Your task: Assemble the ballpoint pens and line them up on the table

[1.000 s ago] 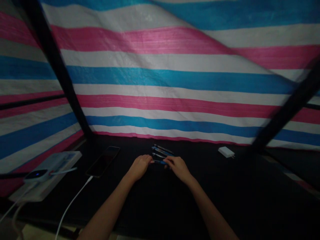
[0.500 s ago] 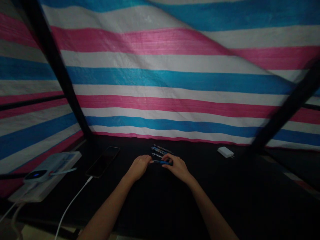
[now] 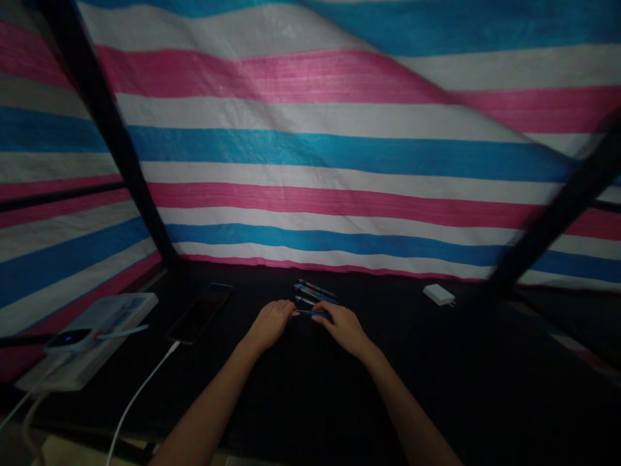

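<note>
A striped tarpaulin (image 3: 310,155) in pink, white and blue filled the view ahead of you, with black frame poles (image 3: 109,149) slanting across it. Below it ran a dark bench (image 3: 310,401), and your bare forearms reached out over it. Toward the left of the bench lay a white box (image 3: 119,323) with a power bank (image 3: 68,338) on it, showing a small blue light. A white cable (image 3: 138,395) ran up to a dark smartphone (image 3: 198,313). A white charger (image 3: 438,294) sat off to the right, well apart from your hands.

At the middle of the bench, a small group of pens (image 3: 315,291) lay side by side, just beyond your hands. Your left hand (image 3: 272,323) and right hand (image 3: 343,327) were close together, each grip apparently clenched on one end of a blue-barrelled pen (image 3: 310,312), just in front of that group. That one pen was in hand; the others lay on the bench, not touching your fingers. No brand or writing could be read anywhere; the print on the white box was too small to tell.
</note>
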Demonstrator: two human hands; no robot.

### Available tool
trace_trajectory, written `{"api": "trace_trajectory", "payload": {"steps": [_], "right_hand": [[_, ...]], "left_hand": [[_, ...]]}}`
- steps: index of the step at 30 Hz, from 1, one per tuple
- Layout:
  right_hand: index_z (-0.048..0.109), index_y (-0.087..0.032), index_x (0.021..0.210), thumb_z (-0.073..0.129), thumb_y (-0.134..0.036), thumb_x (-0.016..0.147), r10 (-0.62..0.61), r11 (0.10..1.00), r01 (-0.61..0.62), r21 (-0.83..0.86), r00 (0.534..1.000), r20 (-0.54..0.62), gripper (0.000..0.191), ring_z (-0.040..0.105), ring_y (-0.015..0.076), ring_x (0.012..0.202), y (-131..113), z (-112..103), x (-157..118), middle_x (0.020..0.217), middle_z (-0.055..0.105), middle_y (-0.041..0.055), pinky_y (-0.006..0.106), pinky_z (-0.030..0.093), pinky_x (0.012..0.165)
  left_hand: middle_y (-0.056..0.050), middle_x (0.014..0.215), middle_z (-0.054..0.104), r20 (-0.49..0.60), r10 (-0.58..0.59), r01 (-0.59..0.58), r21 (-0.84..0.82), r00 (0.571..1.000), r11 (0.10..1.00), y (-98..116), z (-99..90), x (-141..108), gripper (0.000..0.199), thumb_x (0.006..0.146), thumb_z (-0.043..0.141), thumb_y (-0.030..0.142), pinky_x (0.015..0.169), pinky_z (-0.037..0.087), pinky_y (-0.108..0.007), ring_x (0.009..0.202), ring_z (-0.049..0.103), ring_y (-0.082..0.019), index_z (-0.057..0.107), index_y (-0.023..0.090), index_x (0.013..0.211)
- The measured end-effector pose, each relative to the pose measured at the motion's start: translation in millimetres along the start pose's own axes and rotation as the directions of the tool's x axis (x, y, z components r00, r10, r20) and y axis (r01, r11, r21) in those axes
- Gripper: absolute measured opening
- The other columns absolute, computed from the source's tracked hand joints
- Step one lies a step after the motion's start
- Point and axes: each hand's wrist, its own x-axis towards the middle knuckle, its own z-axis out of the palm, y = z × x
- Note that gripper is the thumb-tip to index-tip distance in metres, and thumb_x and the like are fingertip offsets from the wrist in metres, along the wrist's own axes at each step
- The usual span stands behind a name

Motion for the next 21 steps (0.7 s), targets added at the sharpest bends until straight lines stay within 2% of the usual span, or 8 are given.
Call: {"api": "trace_trajectory", "payload": {"steps": [2,4,6,8,10,12,15,21], "right_hand": [[0.058,-0.024,0.095,0.052,-0.033,0.079,-0.048,0.999,0.048,-0.006,0.998,-0.034,0.019,0.057,0.0153,0.082,-2,1,0,0.092,0.063,-0.0003,0.025,0.038,0.072],[0.06,-0.023,0.087,0.045,-0.031,0.083,-0.038,0.999,0.038,-0.033,0.999,-0.014,0.017,0.058,0.0145,0.074,-2,2,-1,0.08,0.064,-0.0003,0.025,0.037,0.068],[0.061,-0.021,0.077,0.035,-0.032,0.087,0.02,0.999,-0.018,-0.051,0.999,0.04,0.03,0.056,0.0131,0.062,0,2,-1,0.064,0.061,-0.0008,0.023,0.036,0.061],[0.061,-0.021,0.072,0.029,-0.034,0.089,0.072,0.997,-0.07,-0.021,0.992,0.099,0.039,0.055,0.0122,0.056,1,0,-1,0.056,0.058,-0.0013,0.023,0.036,0.057],[0.062,-0.022,0.079,0.035,-0.037,0.087,0.067,0.996,-0.072,0.043,0.992,0.104,0.032,0.057,0.0126,0.062,3,-4,-1,0.063,0.061,-0.0013,0.022,0.037,0.059],[0.06,-0.023,0.09,0.047,-0.036,0.081,0.019,0.996,-0.024,0.082,0.999,0.051,0.021,0.058,0.0137,0.074,3,-7,-1,0.079,0.064,-0.0012,0.023,0.039,0.067],[0.06,-0.024,0.092,0.056,-0.03,0.075,-0.035,0.998,0.036,0.05,0.999,-0.022,0.018,0.056,0.0158,0.084,3,-9,-1,0.092,0.063,-0.0008,0.026,0.038,0.075],[0.06,-0.02,0.088,0.041,-0.024,0.084,-0.049,0.984,0.037,0.177,0.997,0.064,0.02,0.055,0.0126,0.067,7,-1,2,0.07,0.06,-0.0011,0.023,0.039,0.065]], "left_hand": [[-0.001,0.078,0.056,-0.007,0.0,0.0,-0.006,1.0,1.0,0,-0.7,0,0.016,0.089,0.039,0.02,0.067,0.039,-0.026,0.072,0.052,-0.015,0.052,0.016,0.081],[-0.001,0.077,0.057,-0.014,0.019,-0.02,-0.012,1.0,1.0,0,-1.4,0,0.015,0.089,0.041,0.022,0.067,0.039,-0.026,0.072,0.053,-0.014,0.053,0.016,0.082],[-0.001,0.077,0.057,-0.024,0.054,-0.054,-0.017,0.998,0.998,0,-1.7,0,0.016,0.088,0.041,0.024,0.067,0.039,-0.025,0.073,0.053,-0.014,0.055,0.016,0.083],[-0.002,0.077,0.057,-0.045,0.088,-0.089,-0.018,0.995,0.996,-1,-1.2,-1,0.018,0.089,0.041,0.026,0.067,0.04,-0.025,0.073,0.053,-0.014,0.056,0.017,0.086],[-0.003,0.078,0.058,-0.083,0.104,-0.106,-0.015,0.991,0.994,-2,0.4,-2,0.02,0.089,0.04,0.027,0.067,0.04,-0.024,0.073,0.054,-0.013,0.057,0.017,0.09],[-0.003,0.077,0.058,-0.109,0.109,-0.111,-0.007,0.988,0.994,-3,2.8,-3,0.022,0.09,0.038,0.028,0.065,0.04,-0.023,0.072,0.054,-0.013,0.057,0.017,0.092],[-0.002,0.076,0.058,-0.12,0.132,-0.129,0.034,0.984,0.991,-5,6.3,-3,0.023,0.09,0.037,0.029,0.064,0.04,-0.023,0.071,0.054,-0.013,0.057,0.017,0.093],[-0.005,0.078,0.059,-0.151,0.164,-0.14,0.16,0.975,0.977,-4,8.1,-6,0.025,0.092,0.034,0.026,0.065,0.038,-0.027,0.073,0.053,-0.015,0.056,0.016,0.095]]}}
